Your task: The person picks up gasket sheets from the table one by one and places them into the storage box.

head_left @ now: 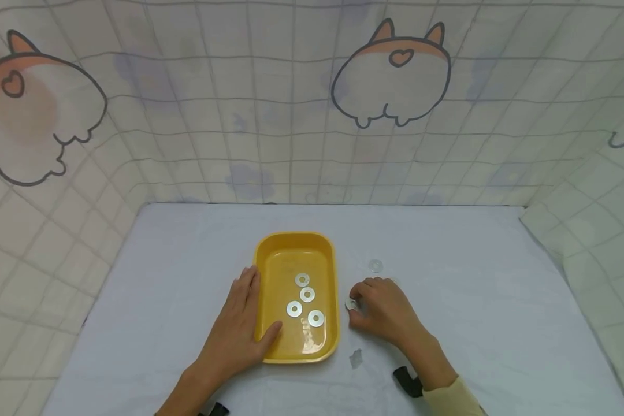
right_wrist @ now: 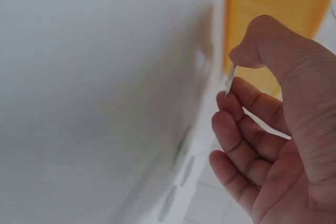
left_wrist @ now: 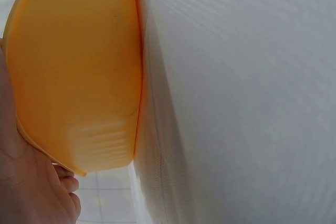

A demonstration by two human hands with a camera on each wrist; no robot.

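A yellow tray (head_left: 270, 353) lies on the white cloth, with several metal washers (head_left: 315, 318) flat on its floor. My left hand (head_left: 239, 329) holds its left side, fingers along the outside of the rim and thumb over the inside edge. In the left wrist view the tray's outer wall (left_wrist: 79, 77) stands beside that hand. Just right of the tray, my right hand (head_left: 382, 309) pinches a washer (head_left: 351, 304) between thumb and fingertips. The right wrist view shows this washer (right_wrist: 230, 81) edge-on, its other fingers loosely bent.
Another washer (head_left: 375, 266) lies on the cloth beyond my right hand, and a pale edge shows behind the knuckles. A small grey patch (head_left: 356, 359) is near the tray's lower right corner. Patterned fabric (head_left: 291, 133) rises behind the table and along both sides.
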